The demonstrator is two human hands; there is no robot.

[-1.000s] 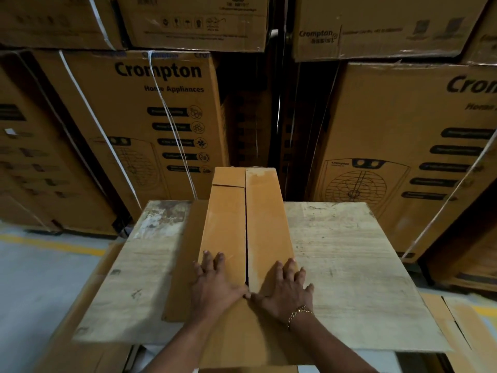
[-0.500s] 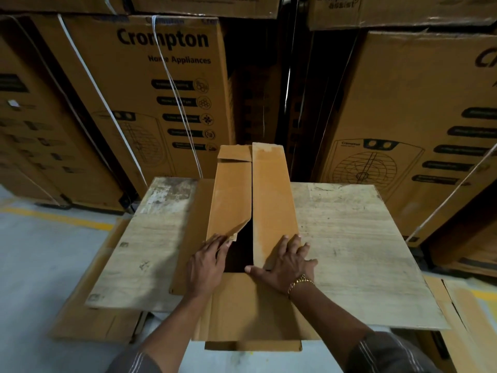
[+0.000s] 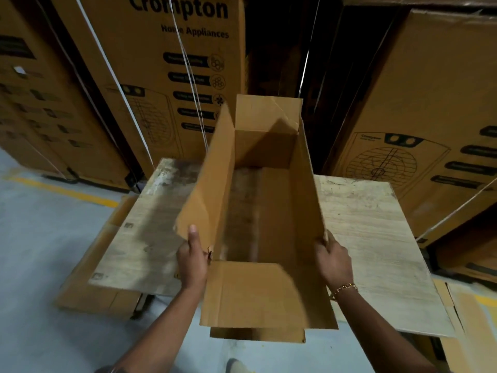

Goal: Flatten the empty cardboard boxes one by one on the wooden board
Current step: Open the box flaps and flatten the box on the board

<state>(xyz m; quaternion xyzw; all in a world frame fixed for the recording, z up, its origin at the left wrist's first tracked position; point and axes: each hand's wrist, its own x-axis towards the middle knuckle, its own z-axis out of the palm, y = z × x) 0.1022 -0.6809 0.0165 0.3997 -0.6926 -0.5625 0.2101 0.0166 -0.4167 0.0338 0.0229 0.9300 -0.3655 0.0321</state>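
Now a long brown cardboard box (image 3: 304, 197) is seen standing open on the pale, worn wooden board (image 3: 371, 232), its length running from near to far. The box's left flap (image 3: 212, 184) is gripped at its near corner by the left hand (image 3: 192, 261): the thumb is laid up the flap's outer face, and the other fingers are hidden behind the cardboard. The right wall is held at its near end by the right hand (image 3: 334, 261), fingers curled round the edge. A gold chain bracelet (image 3: 344, 288) is worn on that wrist.

The left flap is tilted up and outward, the far end flap (image 3: 266, 114) is raised upright, and the near flap (image 3: 258, 292) is spread flat toward the person, overhanging the board's near edge. Inside the box, blurred grain like the board's shows on the left half of the bottom and cardboard on the right.

Flattened cardboard sheets (image 3: 88, 292) are seen under the board on the grey floor (image 3: 40, 238), which is crossed by a yellow line (image 3: 67, 189). Tall printed cartons (image 3: 166, 76) bound with white straps are stacked just behind.
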